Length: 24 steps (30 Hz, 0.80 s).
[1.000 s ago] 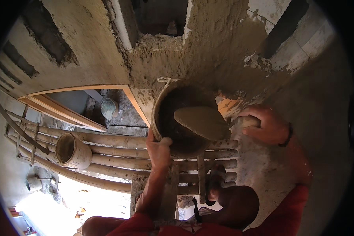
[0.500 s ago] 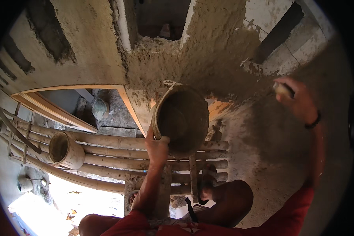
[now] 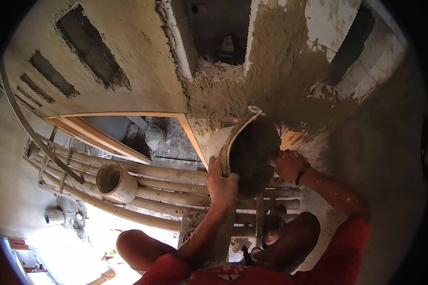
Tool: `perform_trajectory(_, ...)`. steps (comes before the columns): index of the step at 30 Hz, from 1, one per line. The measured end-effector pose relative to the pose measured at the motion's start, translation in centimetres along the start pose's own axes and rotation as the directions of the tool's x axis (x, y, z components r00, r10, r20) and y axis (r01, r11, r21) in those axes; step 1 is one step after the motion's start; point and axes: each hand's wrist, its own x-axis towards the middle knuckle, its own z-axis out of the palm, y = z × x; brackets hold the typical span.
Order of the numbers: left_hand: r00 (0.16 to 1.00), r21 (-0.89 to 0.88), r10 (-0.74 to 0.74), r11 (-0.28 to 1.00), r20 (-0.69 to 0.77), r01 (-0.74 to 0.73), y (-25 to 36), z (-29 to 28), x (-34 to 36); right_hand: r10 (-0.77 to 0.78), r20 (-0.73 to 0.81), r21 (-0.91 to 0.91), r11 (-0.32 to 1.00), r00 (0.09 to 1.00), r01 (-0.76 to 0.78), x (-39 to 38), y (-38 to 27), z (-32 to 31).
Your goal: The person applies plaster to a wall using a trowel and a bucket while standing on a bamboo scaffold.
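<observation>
A mortar-stained bucket (image 3: 252, 152) with a rope handle is tilted in front of me, its mouth turned to the right. My left hand (image 3: 222, 183) is closed on its left rim. The inside is dark, and how much it holds cannot be made out. My right hand (image 3: 290, 165) is at the bucket's right side, its fingers closed at the mouth. What those fingers hold is hidden. Beyond the bucket is a wall (image 3: 290, 61) with rough, damp mortar on it.
Bamboo poles (image 3: 166, 183) form the scaffold under me. A second bucket (image 3: 116, 183) stands on them at the left. A wooden frame (image 3: 123, 114) surrounds an opening in the wall, with another bucket (image 3: 154, 137) seen below through it. A curved strip (image 3: 21, 121) hangs at far left.
My right hand has come from the wall at the right down to the bucket's mouth. The bucket is more tilted, with my left hand still on its rim. The view has shifted left.
</observation>
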Motion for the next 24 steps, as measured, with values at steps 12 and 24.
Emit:
perform_trajectory(12, 0.973, -0.503, -0.228, 0.838, 0.025, 0.209, 1.6, -5.4, 1.8, -0.175, -0.400, 0.269, 0.916, 0.899, 0.298, -3.1, -1.2, -8.9)
perform_trajectory(24, 0.959, -0.340, -0.275, 0.897, 0.068, 0.281, 2.0, -11.1, 1.7, 0.077, -0.597, 0.318, 0.937, 0.799, 0.147, -4.4, 7.5, -25.2)
